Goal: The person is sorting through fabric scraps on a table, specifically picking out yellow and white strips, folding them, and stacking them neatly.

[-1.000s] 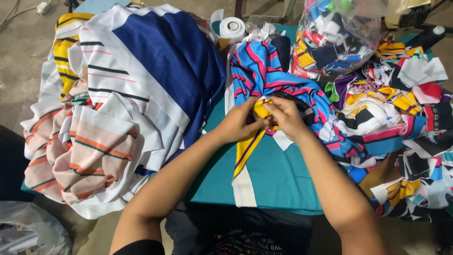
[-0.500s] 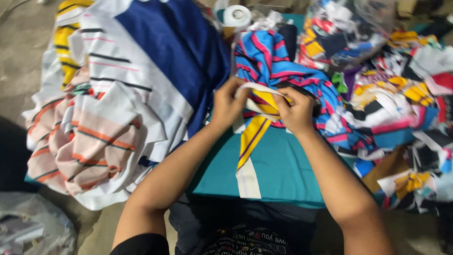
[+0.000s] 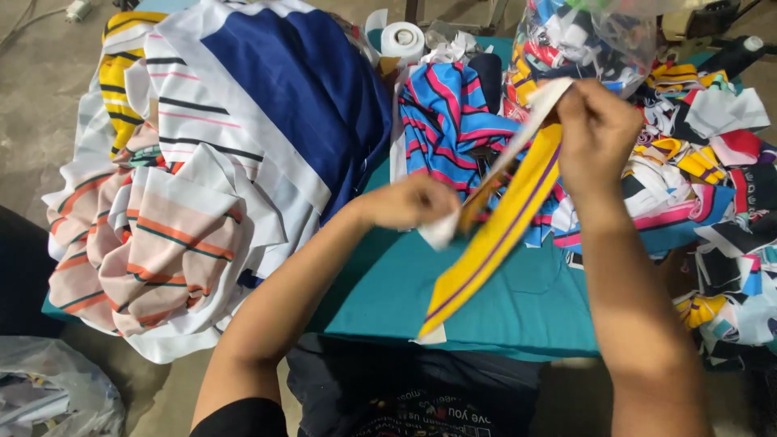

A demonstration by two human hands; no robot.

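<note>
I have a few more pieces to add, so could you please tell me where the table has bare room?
The teal table cover is bare near the front edge, between the striped fabric stack and the scrap pile; the yellow strip hangs over it. Elsewhere is crowded.

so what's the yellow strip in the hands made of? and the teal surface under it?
Yellow strip: looks like thin woven or knit fabric, matte, with a purple line down it; it hangs limp between the left hand and right hand, with a white backing layer peeling apart. Teal surface: seems to be cloth too, smooth and matte, draped over the edge; exact fibre can't be told.
</note>
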